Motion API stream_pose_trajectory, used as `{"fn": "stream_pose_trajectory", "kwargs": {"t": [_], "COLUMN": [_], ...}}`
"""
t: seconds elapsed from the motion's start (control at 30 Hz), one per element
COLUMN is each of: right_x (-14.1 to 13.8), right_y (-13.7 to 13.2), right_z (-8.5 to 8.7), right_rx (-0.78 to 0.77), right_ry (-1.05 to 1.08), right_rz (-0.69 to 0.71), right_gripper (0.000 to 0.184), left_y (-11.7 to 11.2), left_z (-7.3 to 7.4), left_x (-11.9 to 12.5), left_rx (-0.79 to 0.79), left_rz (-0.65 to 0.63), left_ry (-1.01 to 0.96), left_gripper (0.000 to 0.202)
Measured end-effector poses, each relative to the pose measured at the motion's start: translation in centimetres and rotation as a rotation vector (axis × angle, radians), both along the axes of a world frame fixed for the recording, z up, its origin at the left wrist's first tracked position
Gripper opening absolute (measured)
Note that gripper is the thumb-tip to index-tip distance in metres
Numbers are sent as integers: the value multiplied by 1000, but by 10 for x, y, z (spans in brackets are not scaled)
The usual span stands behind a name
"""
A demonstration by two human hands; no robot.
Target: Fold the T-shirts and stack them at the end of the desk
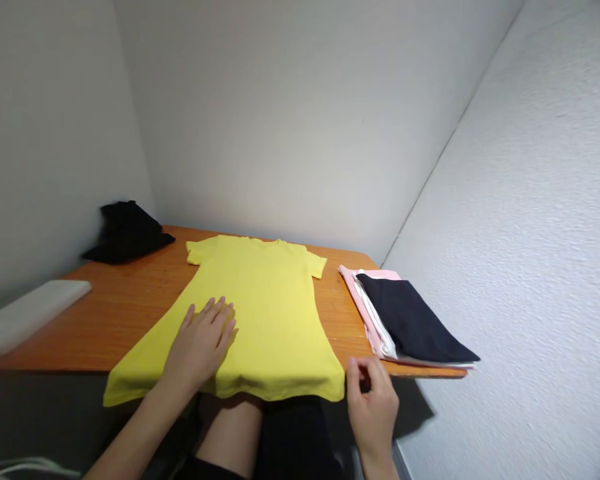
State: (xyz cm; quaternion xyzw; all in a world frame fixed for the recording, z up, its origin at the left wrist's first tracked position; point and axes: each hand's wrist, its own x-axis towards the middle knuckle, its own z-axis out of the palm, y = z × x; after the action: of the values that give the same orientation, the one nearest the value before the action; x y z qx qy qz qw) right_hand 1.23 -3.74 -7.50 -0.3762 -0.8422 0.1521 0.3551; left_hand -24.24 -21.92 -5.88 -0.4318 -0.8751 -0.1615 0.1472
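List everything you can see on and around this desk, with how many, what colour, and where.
yellow T-shirt: one, yellow, spread flat at the table's middle, hem hanging over the near edge
black garment: one, black, bunched at the far left corner
folded clothes stack: one stack, dark navy on top of white and pink, right end of the table
white flat object: one, white, left edge of the table
table: one, orange wood, set into a corner of grey walls
left hand: one, flat, palm down on the shirt
right hand: one, loosely curled just off the shirt's lower right corner
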Motion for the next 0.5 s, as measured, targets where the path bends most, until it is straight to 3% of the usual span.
{"fn": "stream_pose_trajectory", "kwargs": {"t": [0.1, 0.2, 0.3, 0.4, 0.5], "right_x": [18, 20, 15, 13, 4], "right_y": [-7, -8, -5, -3, 5], "right_z": [-19, -31, -32, -18, 15], "right_rx": [-62, -262, -465, -590, -523], "right_ry": [33, 1, 73, 129, 123], "right_rz": [-125, -26, 130, 291, 412], "right_gripper": [47, 48, 52, 52, 48], "left_y": [3, 17, 40, 62, 73], "left_z": [6, 2, -10, -14, -5], "left_x": [50, 112, 154, 166, 160], "left_rx": [193, 199, 159, 151, 149], "left_rz": [-146, -372, -511, -467, -387], "left_ry": [54, 13, 24, -29, -168], "left_gripper": [39, 35, 53, 55, 42]}}
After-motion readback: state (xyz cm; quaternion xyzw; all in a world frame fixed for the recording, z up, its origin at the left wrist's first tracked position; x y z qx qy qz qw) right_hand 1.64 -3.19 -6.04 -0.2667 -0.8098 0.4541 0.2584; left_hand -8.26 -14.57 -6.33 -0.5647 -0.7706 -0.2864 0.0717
